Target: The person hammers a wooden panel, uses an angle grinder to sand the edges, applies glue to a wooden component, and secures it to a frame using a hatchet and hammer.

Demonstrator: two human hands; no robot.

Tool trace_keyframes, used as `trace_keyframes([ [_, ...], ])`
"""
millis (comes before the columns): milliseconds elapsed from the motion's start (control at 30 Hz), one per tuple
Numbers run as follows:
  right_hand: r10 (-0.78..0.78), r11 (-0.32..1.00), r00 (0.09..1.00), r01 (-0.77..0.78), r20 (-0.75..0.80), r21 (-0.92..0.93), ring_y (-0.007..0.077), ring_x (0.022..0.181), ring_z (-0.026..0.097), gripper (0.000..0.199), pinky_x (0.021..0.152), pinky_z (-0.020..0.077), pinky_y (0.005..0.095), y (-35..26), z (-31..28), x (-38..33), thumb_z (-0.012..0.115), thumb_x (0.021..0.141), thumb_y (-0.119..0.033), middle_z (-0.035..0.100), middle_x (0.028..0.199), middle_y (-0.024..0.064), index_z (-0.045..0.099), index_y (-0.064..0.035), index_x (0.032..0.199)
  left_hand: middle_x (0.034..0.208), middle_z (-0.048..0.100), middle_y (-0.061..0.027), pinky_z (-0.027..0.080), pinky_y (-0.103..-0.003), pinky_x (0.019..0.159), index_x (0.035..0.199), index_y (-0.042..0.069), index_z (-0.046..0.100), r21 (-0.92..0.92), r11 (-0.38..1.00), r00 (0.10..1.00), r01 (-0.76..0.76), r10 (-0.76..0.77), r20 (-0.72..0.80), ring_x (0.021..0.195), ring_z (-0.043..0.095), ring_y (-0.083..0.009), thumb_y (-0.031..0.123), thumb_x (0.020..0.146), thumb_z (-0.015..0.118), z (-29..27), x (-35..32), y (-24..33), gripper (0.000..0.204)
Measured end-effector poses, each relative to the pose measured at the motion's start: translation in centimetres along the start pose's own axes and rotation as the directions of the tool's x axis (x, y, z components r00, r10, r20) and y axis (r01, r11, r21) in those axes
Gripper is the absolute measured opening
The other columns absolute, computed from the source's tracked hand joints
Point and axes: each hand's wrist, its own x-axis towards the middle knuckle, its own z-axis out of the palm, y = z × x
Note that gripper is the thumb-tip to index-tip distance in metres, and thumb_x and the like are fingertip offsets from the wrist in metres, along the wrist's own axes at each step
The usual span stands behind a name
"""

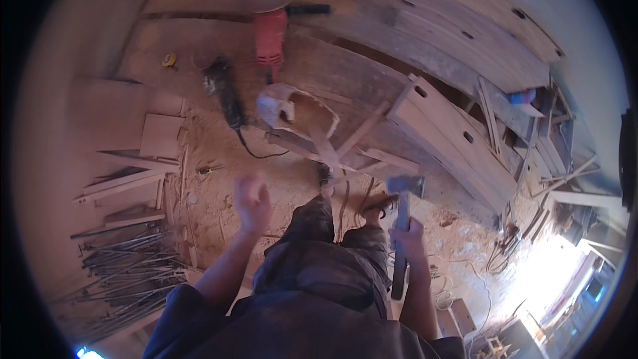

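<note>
My right hand [407,236] is wrapped round the handle of a hammer [402,216], its head up and its handle end down by my thigh. To the left, my left hand [252,205] is raised over the sawdust-covered floor, blurred by motion, its thumb apart from the fingers and nothing seen in it. Ahead of both hands is a wooden workbench [319,60]. On it lie a red power sander [269,36] with a round disc, a dark angle grinder [226,96] with a cord, and a cut-open white container [274,103] with brown stuff inside.
Long planks [458,136] with oval slots lie at the right of the bench. A yellow tape measure [169,60] sits at the far left. Wood offcuts [129,176] and a pile of metal rods [129,262] are on the left. A cable [488,286] trails on the right floor.
</note>
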Motion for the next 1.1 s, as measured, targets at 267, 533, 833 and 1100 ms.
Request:
trace_keyframes([
  [267,-0.144,0.963,0.965,0.187,0.217,-0.193,0.0132,0.051,0.058,0.016,0.046,0.0481,0.0294,-13.5,9.0,13.1,0.074,0.087,-0.010,0.061,0.069,0.0032,0.061,-0.0057,0.096,0.135,0.056,-0.0278,0.039,-0.053,0.113,0.145,0.000,0.048,0.182,0.825,0.838,0.536,-0.493,-0.232,0.132,0.049,-0.0452,0.027,0.079,0.076,2.2,16.7,-13.6,0.077],
  [533,-0.181,0.868,0.973,0.227,0.144,-0.442,0.0204,0.065,0.066,0.030,0.060,0.0553,0.0373,-20.2,12.8,16.8,0.075,0.089,-0.023,0.064,0.075,0.0079,0.063,-0.0027,0.106,0.130,0.064,-0.0277,0.048,-0.048,0.105,0.136,-0.003,0.056,0.060,0.752,0.754,0.657,-0.653,-0.066,0.125,0.060,-0.0426,0.033,0.071,0.082,3.0,24.8,-13.5,0.079],
  [833,-0.318,0.818,0.947,0.293,0.034,-0.494,0.0225,0.082,0.067,0.025,0.070,0.0545,0.0389,-8.3,12.8,1.8,0.069,0.093,-0.014,0.063,0.087,0.0098,0.064,-0.0045,0.115,0.069,0.056,0.0015,0.042,-0.034,0.057,0.085,0.007,0.070,-0.396,0.466,0.590,0.791,-0.753,0.292,0.061,0.053,-0.0127,0.033,0.078,0.083,-2.3,18.3,-10.6,0.029],
  [1100,-0.085,0.905,0.700,0.352,0.709,-0.239,0.0331,0.122,0.065,0.073,0.106,0.0491,0.0398,-7.2,17.5,-3.3,0.083,0.085,-0.028,0.069,0.127,0.0223,0.051,0.0039,0.143,0.122,0.066,-0.0203,0.056,-0.047,0.098,0.131,-0.002,0.060,-0.785,0.137,0.790,0.604,-0.229,0.568,0.108,0.069,-0.0331,0.020,0.076,0.084,-5.3,-0.4,3.4,0.064],
])
